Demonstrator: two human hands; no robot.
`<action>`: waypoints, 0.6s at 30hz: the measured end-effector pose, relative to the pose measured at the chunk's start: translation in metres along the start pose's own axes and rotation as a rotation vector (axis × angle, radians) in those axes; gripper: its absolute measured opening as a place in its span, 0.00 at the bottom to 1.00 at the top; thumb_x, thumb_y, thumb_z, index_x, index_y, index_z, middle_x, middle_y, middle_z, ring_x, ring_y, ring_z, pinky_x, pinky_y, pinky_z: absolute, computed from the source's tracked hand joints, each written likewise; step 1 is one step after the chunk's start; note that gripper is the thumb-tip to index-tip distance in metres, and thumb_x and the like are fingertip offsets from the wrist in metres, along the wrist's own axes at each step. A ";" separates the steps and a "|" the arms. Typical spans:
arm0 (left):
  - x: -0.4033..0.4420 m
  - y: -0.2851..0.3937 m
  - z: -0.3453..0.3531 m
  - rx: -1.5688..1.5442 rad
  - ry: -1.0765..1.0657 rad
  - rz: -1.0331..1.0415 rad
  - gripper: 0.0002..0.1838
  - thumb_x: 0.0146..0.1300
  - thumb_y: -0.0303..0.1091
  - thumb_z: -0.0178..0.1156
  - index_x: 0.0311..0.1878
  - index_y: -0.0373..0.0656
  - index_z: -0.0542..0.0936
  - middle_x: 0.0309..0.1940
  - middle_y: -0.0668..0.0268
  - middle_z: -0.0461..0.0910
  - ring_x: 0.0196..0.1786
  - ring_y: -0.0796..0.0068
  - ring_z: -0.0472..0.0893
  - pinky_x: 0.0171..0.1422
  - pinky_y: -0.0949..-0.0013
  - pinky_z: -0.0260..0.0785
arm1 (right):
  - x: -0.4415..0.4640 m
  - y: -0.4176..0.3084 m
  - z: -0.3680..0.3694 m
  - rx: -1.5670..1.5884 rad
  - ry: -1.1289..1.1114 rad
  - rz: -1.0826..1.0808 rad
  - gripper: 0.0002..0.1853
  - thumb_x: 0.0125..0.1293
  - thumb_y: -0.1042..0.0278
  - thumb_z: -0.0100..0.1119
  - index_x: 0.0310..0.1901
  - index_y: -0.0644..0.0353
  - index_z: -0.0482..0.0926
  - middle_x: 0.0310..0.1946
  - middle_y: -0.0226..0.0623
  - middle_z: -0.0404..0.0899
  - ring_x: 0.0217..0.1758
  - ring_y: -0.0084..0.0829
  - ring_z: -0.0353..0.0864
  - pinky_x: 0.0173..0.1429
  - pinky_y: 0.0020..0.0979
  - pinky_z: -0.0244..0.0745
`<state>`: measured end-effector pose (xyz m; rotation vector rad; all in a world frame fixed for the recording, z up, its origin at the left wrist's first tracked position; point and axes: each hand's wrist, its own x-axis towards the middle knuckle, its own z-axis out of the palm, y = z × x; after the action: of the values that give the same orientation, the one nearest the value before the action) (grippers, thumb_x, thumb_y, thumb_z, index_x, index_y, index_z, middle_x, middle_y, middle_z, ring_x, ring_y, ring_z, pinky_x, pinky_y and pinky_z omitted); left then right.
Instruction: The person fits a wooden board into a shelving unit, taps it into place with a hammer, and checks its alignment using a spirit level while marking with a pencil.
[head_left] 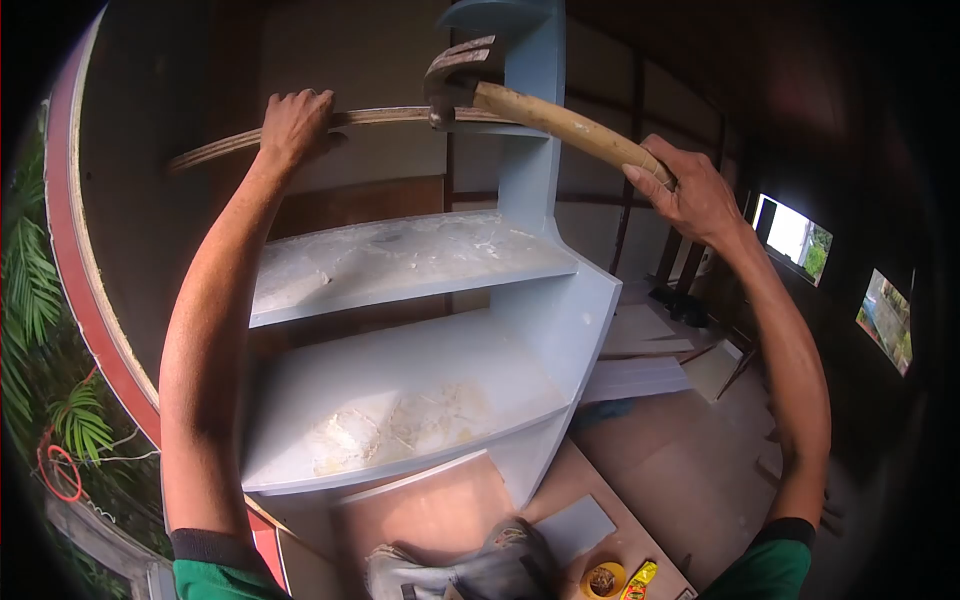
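Observation:
My right hand is closed round the wooden handle of a claw hammer. The hammer's metal head is raised at the upper middle, its claw pointing up and its face by the edge of a thin plywood board. On the left, my left hand is wrapped over that board. The board runs across to the upright side of a pale blue-grey shelf unit. Below it are a dusty, scuffed shelf and a wider lower shelf with flaking patches.
A yellow bowl of small nails or screws and a yellow packet sit low on a brown board. Loose panels lie on the floor to the right. A red-edged opening with plants outside stands at the left.

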<state>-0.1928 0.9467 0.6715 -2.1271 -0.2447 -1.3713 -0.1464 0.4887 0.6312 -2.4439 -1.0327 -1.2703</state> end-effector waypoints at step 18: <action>-0.011 -0.033 0.040 -0.040 0.156 -0.006 0.08 0.61 0.39 0.60 0.40 0.49 0.81 0.35 0.58 0.81 0.40 0.56 0.83 0.42 0.54 0.75 | 0.144 -0.043 0.022 -0.075 -0.007 0.339 0.25 0.73 0.52 0.49 0.67 0.55 0.70 0.40 0.45 0.84 0.31 0.35 0.83 0.40 0.37 0.81</action>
<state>-0.1818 0.9982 0.6627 -2.0398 -0.1632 -1.5488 -0.1053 0.6011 0.7244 -2.5393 -0.5462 -1.2040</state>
